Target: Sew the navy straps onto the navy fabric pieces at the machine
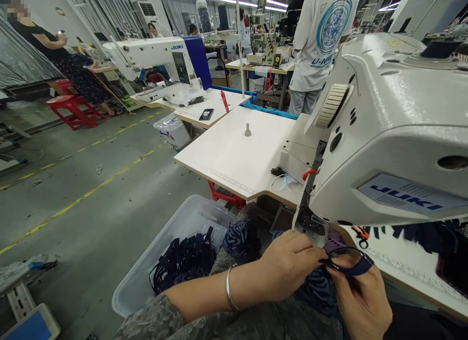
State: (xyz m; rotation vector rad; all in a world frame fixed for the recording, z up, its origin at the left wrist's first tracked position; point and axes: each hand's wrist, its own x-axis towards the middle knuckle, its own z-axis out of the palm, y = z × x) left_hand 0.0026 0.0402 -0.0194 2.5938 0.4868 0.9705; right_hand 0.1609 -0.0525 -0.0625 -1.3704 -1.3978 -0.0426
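My left hand, with a silver bangle at its wrist, pinches one end of a narrow navy strap beneath the sewing machine head. Opposite it, my right hand grips the same strap, which bends in a loop over the fingers. Both sets of fingertips nearly meet just below the needle area. Navy patterned fabric hangs under the hands, and another patterned piece lies across my lap. The fingers partly hide where the strap joins the fabric.
A clear plastic bin of navy straps stands to my left. Orange-handled scissors rest on the machine table at right. Beyond the white tabletop are a phone and a second sewing machine. Other people stand farther off.
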